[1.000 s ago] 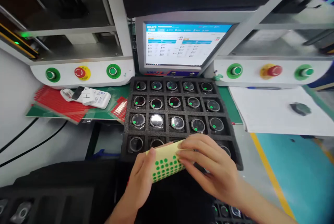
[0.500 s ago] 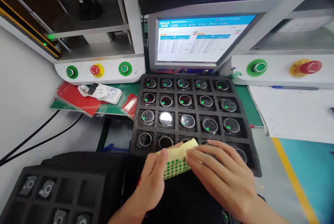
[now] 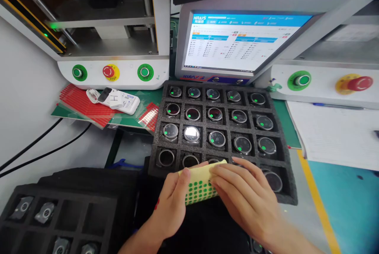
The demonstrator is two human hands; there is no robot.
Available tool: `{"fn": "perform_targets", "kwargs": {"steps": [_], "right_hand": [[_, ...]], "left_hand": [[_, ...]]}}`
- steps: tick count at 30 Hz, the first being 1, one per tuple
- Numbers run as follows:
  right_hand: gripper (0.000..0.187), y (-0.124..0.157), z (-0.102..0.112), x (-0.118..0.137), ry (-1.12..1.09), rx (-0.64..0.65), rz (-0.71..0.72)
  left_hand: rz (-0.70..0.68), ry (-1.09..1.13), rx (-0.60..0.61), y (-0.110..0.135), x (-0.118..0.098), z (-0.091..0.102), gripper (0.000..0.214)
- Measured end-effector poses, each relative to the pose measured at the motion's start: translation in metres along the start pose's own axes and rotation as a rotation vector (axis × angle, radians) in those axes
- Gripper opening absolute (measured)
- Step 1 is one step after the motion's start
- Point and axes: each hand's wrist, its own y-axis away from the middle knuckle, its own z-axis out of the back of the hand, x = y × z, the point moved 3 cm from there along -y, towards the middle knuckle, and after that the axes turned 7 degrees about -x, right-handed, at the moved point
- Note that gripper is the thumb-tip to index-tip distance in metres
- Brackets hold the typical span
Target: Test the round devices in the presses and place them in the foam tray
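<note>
My left hand (image 3: 171,202) grips a pale yellow sheet of small round green stickers (image 3: 199,191), its thumb on top. The fingers of my right hand (image 3: 250,196) are bunched together at the sheet's right end; whether a loose sticker is between the fingertips is hidden. Just beyond my hands lies a dark foam tray (image 3: 283,157) with round watch faces (image 3: 217,138) in its pockets. Green dots show on most faces in the far three rows; one there glares white. In the nearest row, the visible faces show no dot, and my hands cover part of it.
A second foam tray (image 3: 72,195) at lower left holds several wrapped pieces. Behind stand a monitor (image 3: 237,44) and machine panels with green buttons (image 3: 145,72) and red stop buttons (image 3: 108,71). Red strip sheets (image 3: 85,104), a white handheld device (image 3: 127,103), papers (image 3: 334,131) and a pen lie around.
The view has shifted slightly, so the monitor and tray appear a little further right. Both hands stay on the sticker sheet, with the right fingers moved only slightly.
</note>
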Motion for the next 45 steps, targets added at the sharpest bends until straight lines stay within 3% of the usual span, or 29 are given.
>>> {"fn": "perform_targets", "kwargs": {"steps": [3,6,8,11,15,22,24,26,28,31,33,37,41,45], "right_hand": [[0.014,-0.006,0.005,-0.004,-0.004,-0.011,0.027],[0.012,-0.023,0.002,-0.023,-0.072,-0.008,-0.079],[0.011,-0.036,-0.013,-0.041,-0.173,0.11,-0.21],[0.016,-0.051,-0.045,-0.061,-0.269,0.333,-0.308],[0.017,-0.059,-0.071,-0.068,-0.231,0.421,-0.319],[0.011,-0.054,-0.085,-0.077,-0.229,0.389,-0.419],[0.008,-0.056,-0.077,-0.079,-0.256,0.345,-0.463],[0.008,-0.061,-0.058,-0.074,-0.276,0.21,-0.489],[0.01,-0.066,-0.034,-0.059,-0.279,0.065,-0.413],[0.011,-0.064,-0.014,-0.023,-0.283,0.092,-0.126],[0.01,-0.056,-0.014,-0.005,-0.284,0.156,-0.015],[0.01,-0.04,-0.022,0.003,-0.19,0.102,0.004],[0.023,-0.034,-0.021,0.001,-0.028,0.069,0.107],[0.031,-0.032,-0.016,0.002,0.022,0.073,0.215]], "left_hand": [[0.005,-0.022,-0.04,-0.004,-0.002,0.005,0.051],[-0.054,-0.155,-0.182,-0.006,-0.005,0.012,0.041],[-0.085,-0.259,-0.234,-0.006,-0.008,0.015,0.044],[-0.091,-0.355,-0.192,-0.004,-0.011,0.015,0.047],[-0.084,-0.382,-0.153,-0.003,-0.015,0.016,0.042],[-0.012,-0.237,-0.171,-0.008,-0.015,0.023,0.043],[-0.03,-0.181,-0.201,-0.011,-0.015,0.025,0.044],[-0.051,-0.12,-0.241,-0.014,-0.014,0.029,0.046],[-0.059,-0.041,-0.274,-0.018,-0.012,0.031,0.049],[-0.019,0.066,-0.237,-0.022,-0.01,0.029,0.053],[-0.004,0.084,-0.225,-0.022,-0.008,0.027,0.054],[0.021,0.113,-0.25,-0.017,-0.005,0.025,0.051],[0.136,0.275,-0.039,-0.017,-0.006,0.018,0.046],[0.14,0.359,0.216,-0.016,-0.015,0.008,0.03]]}}
